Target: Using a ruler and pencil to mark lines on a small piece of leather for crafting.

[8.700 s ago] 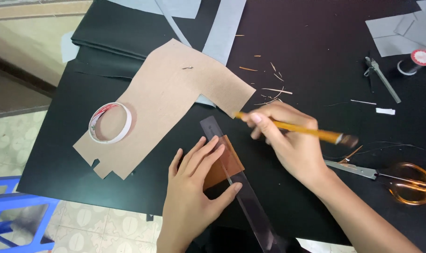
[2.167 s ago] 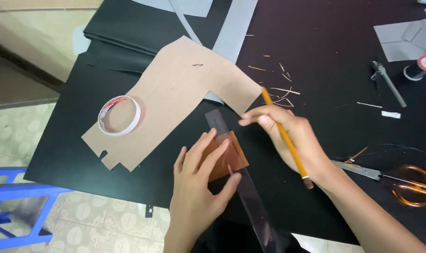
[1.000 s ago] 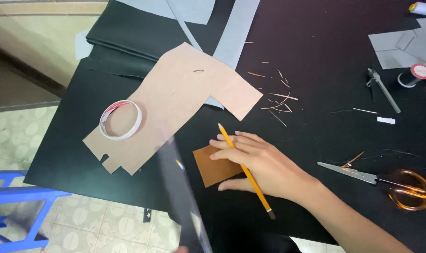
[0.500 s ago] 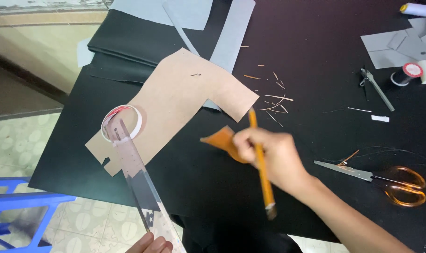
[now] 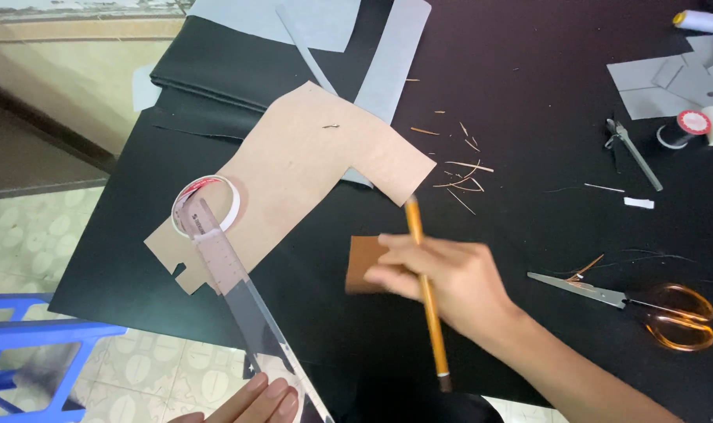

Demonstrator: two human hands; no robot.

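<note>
My right hand [image 5: 450, 278] grips a yellow pencil [image 5: 425, 290] and rests its fingertips on a small brown leather piece [image 5: 362, 262] lying on the black table [image 5: 529, 94]. My left hand [image 5: 251, 403] is at the bottom edge of the view, holding the near end of a clear ruler [image 5: 231, 286]. The ruler's far end lies over a roll of white tape [image 5: 206, 205], which sits on a large tan cardboard pattern [image 5: 309, 164].
Orange-handled scissors [image 5: 638, 305] lie right of my right hand. Thin tan slivers [image 5: 462, 168] are scattered beyond the pattern. Grey cut pieces [image 5: 388, 55], thread spools [image 5: 689, 125], a small metal tool [image 5: 631, 149] and a blue plastic stool [image 5: 27, 352] are around.
My left hand has carried the ruler off the leather piece to the left, over the tape roll. My right hand has shifted the brown piece slightly on the table, pencil still held.
</note>
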